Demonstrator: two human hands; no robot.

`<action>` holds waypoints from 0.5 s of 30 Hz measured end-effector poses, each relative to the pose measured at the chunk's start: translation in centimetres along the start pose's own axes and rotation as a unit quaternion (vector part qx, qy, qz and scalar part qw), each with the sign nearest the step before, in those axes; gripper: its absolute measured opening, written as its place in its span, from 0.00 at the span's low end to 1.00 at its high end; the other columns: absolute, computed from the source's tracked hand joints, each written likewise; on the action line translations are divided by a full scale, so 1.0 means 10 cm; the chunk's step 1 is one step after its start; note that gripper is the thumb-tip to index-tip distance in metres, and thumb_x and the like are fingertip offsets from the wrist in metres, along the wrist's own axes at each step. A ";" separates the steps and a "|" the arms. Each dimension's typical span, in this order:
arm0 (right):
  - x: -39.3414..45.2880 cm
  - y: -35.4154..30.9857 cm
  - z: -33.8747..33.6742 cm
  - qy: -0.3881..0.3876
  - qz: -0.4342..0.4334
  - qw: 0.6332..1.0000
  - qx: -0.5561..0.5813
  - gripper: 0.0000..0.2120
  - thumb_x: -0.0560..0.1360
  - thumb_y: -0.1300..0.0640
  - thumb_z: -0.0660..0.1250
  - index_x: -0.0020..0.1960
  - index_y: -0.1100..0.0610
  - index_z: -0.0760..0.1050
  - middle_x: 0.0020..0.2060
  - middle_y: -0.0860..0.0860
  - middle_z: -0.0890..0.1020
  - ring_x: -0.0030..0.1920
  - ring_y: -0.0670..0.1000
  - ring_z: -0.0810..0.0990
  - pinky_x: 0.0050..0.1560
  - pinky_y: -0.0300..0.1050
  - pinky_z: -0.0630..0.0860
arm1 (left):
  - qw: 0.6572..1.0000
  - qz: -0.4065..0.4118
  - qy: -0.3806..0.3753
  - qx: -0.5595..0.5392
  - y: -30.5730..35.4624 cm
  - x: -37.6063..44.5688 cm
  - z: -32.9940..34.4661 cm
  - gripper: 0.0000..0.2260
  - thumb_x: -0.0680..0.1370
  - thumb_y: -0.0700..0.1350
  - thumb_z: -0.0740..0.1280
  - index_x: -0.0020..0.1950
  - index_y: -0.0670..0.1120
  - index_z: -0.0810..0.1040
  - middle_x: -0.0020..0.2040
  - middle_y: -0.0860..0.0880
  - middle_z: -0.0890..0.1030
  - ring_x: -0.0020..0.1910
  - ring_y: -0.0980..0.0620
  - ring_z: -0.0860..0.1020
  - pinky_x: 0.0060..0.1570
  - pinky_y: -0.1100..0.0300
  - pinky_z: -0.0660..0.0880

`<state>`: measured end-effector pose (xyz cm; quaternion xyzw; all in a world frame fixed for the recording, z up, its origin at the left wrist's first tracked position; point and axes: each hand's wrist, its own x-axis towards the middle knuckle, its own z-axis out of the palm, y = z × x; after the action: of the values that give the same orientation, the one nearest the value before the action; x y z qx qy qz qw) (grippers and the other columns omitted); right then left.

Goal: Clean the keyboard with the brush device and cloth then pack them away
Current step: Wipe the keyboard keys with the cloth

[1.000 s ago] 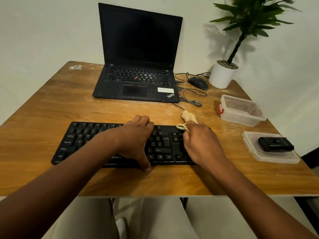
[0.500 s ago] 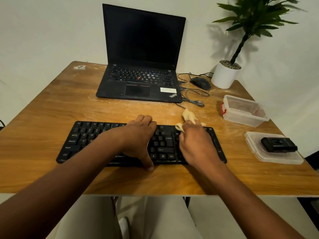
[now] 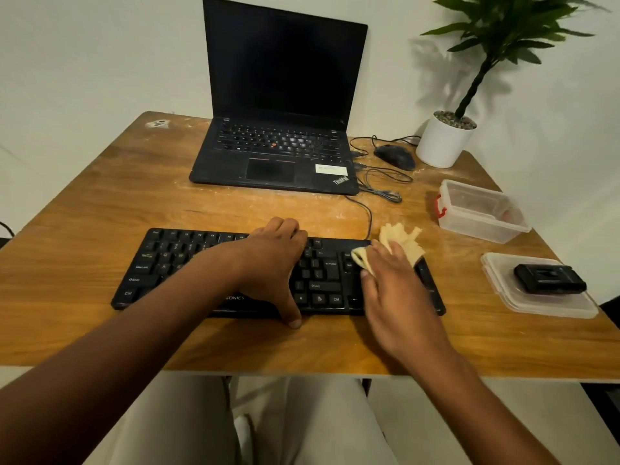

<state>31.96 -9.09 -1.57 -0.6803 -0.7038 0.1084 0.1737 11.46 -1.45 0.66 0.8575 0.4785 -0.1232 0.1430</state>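
I observe a worn wooden table (image 3: pixel 84 250) set against a pale wall. Nearest, the black keyboard (image 3: pixel 174 263) lies along the front edge. The left hand (image 3: pixel 268 263) rests on its middle, fingers curled over the far edge and thumb on the near one, gripping it. The right hand (image 3: pixel 392 290) clutches the beige cloth (image 3: pixel 401 241) on the keyboard's right end. Further right, the black brush device (image 3: pixel 550 279) sits on a clear lid (image 3: pixel 570 305), beside an open container (image 3: pixel 479 213). Beyond stand a laptop (image 3: pixel 281 95), mouse (image 3: pixel 396 156) and potted plant (image 3: pixel 446 139).
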 end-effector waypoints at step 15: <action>0.08 -0.10 0.19 -0.052 -0.079 0.993 -0.066 0.27 0.87 0.51 0.51 0.84 0.54 0.53 0.84 0.48 0.54 0.83 0.47 0.43 0.83 0.47 0.44 | 1.000 0.003 -0.004 0.003 -0.01 -0.01 -0.01 0.60 0.63 0.68 0.80 0.83 0.47 0.51 0.78 0.49 0.56 0.77 0.48 0.55 0.78 0.49 0.62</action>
<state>30.31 -8.15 -2.81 -0.6263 -0.7687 0.0833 0.0996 11.36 -1.44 0.73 0.8589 0.4751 -0.1274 0.1431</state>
